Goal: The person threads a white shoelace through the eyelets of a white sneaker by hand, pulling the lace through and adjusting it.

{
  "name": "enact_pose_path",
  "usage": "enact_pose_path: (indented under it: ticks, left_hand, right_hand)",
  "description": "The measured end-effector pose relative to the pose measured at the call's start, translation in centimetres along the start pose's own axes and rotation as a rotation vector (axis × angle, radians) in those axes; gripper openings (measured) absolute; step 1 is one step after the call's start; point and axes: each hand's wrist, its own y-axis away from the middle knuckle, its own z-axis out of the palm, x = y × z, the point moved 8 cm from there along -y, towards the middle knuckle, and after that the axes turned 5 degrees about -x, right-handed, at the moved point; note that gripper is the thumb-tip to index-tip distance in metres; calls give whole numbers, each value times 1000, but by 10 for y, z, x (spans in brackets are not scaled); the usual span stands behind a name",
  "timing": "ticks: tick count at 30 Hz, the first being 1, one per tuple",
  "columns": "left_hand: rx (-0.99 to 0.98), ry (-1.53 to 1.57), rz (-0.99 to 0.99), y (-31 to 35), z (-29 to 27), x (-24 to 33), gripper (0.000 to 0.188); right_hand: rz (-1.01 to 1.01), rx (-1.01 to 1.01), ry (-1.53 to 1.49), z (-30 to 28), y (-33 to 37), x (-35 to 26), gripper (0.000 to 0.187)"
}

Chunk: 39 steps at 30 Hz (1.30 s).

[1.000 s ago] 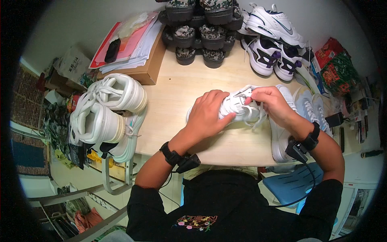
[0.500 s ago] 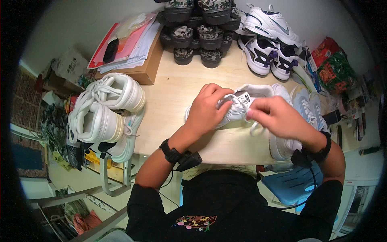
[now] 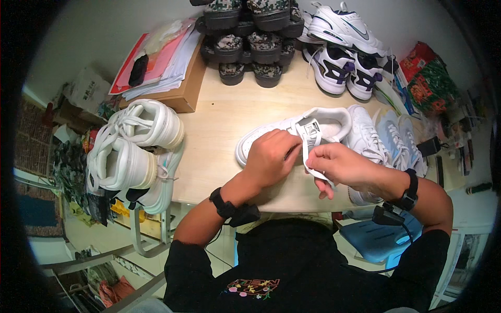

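A white sneaker [image 3: 261, 134] lies on the wooden table in front of me, its toe to the left and its opening to the right. The tongue stands up between the laces. My right hand [image 3: 336, 166] pinches a white shoelace [image 3: 306, 153] that hangs down the shoe's near side, with a loose length passing by the fingers. Against the near side of the sneaker, my left hand [image 3: 272, 159] is closed, fingers curled inward. What its fingertips hold is hidden.
White sneakers are stacked at the left edge [image 3: 133, 156]. More pale sneakers [image 3: 368, 133] stand right of my right hand. Camouflage shoes [image 3: 266, 47] and white-and-black sneakers [image 3: 342, 68] are piled at the back. Papers lie on a cardboard box [image 3: 190, 86]. A blue stool [image 3: 373, 240] is below the table.
Both hands have moved down, off the top of the shoe to its near side. My right hand has drawn the lace down toward me. The view has shifted slightly.
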Motion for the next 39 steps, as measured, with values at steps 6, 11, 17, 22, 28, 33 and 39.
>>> enact_pose_path:
  ticks: [6,11,17,22,28,33,39]
  left_hand:
    - [-287,371,-248,2,1,11,18]
    - [-187,481,-116,-3,-8,14,29]
    - [-220,466,62,-12,-12,20,51]
    - [-211,481,92,-19,-14,21,54]
    - [-253,931,-119,-38,-17,6,68]
    - [-256,838,27,-54,-31,10,73]
    - [163,1467,-318,-68,-31,-47,66]
  right_hand:
    - [-133,98,-84,-7,6,-21,22]
    - [-252,124,-132,-10,13,-34,22]
    - [-387,174,-211,-13,19,-42,19]
    - [-421,179,-168,-19,20,-43,20]
    - [-471,133,-75,-14,33,-65,25]
    - [-557,109,-140,-19,38,-71,26]
    - [-588,48,-56,-19,45,-77,26]
